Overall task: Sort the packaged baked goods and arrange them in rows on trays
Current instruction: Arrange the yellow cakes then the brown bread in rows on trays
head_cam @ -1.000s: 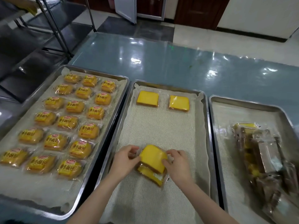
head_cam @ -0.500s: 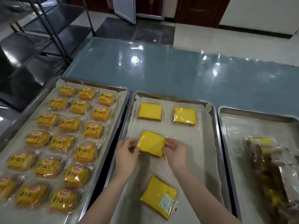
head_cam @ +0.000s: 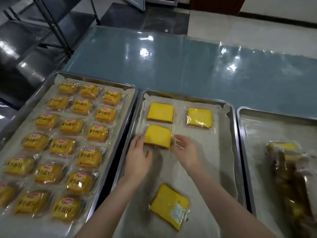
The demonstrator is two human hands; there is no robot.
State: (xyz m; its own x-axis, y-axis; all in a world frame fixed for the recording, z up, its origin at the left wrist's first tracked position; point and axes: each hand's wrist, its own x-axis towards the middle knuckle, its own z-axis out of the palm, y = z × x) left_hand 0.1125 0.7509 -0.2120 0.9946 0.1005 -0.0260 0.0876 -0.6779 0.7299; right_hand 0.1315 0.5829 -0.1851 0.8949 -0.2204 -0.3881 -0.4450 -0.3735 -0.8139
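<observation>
— Location of wrapped cake slice [head_cam: 157, 137]?
— Noted flat on middle tray [head_cam: 212, 165], second row, left side, just below another slice [head_cam: 160, 112].
— Hands?
— Left hand [head_cam: 137, 158]: fingers [head_cam: 139, 140] loosely extended, touching wrapper's left edge, gripping nothing. Right hand [head_cam: 186, 150]: fingers spread, just beside right edge, holding nothing.
— Remainder?
— Loose slice [head_cam: 169, 206] lying askew nearer; packaged buns [head_cam: 72, 126] in rows on left tray [head_cam: 25, 227].
</observation>
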